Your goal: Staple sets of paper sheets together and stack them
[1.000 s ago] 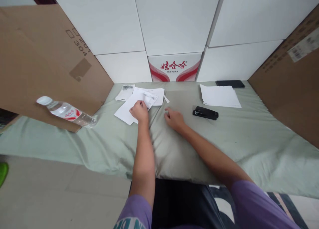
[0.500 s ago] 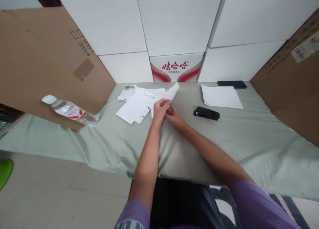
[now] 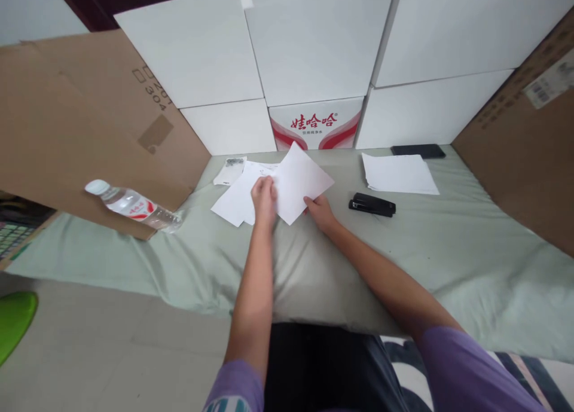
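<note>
A blank white sheet of paper [image 3: 301, 182] is held up, tilted, above the cloth-covered surface. My right hand [image 3: 321, 213] pinches its lower right edge between thumb and fingers. At its left corner my left hand [image 3: 264, 201] is closed with curled fingers, gripping the sheet there; the fingertips are partly hidden. Behind and left of my left hand lie several overlapping white papers [image 3: 237, 200], some with dark marks. A black stapler [image 3: 372, 204] rests to the right of my right hand, apart from it.
A paper stack [image 3: 399, 174] lies at the back right, beside a black phone-like slab [image 3: 418, 151]. On the left a water bottle [image 3: 134, 206] leans against a brown cardboard panel [image 3: 103, 113]. White boxes [image 3: 318, 47] wall off the back; another cardboard panel [image 3: 520, 143] stands right.
My hands, close together before, have moved apart, the left one leftward. The paper, earlier seen curled above them, is now spread flat between them. The view has shifted slightly.
</note>
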